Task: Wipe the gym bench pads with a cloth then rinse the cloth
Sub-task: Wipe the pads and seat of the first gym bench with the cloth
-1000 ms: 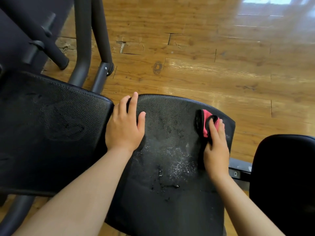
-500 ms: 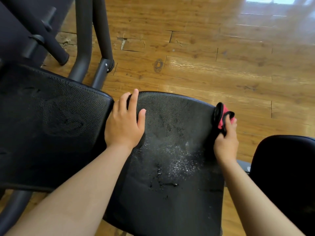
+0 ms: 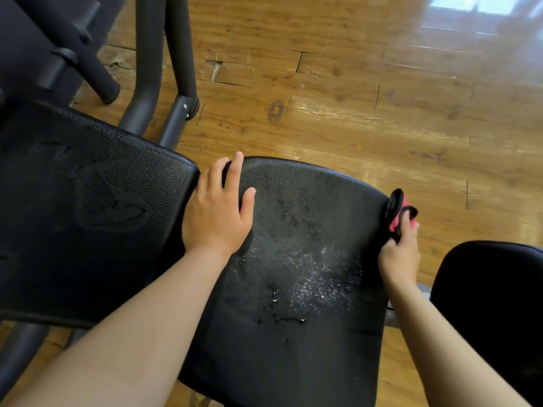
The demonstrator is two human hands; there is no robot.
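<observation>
Moved: wiping stroke crossed black pebbled-vinyl seat pad (image 3: 293, 348) to its right rim | left hand (image 3: 216, 218) flat, fingers straight, bracing left edge | right hand (image 3: 400, 255) fingers curled round pink-and-black cloth (image 3: 397, 214) at rim | step: wiping; droplets (image 3: 311, 279) remain mid-pad | next: sweep back over them

- Left hand (image 3: 217, 212): palm down, flat on the seat pad (image 3: 293, 362) at its far left corner. Fingers straight and slightly spread, thumb angled out to the right. Nothing gripped.
- Left forearm: bare, enters from the lower left and runs diagonally up to the wrist. Wrist roughly in line with the forearm.
- Right hand (image 3: 401, 254): at the pad's right edge, back of hand to camera, fingers curled round the cloth (image 3: 396, 214).
- Right forearm: bare, enters from the lower right and angles up-left to the wrist.
</observation>
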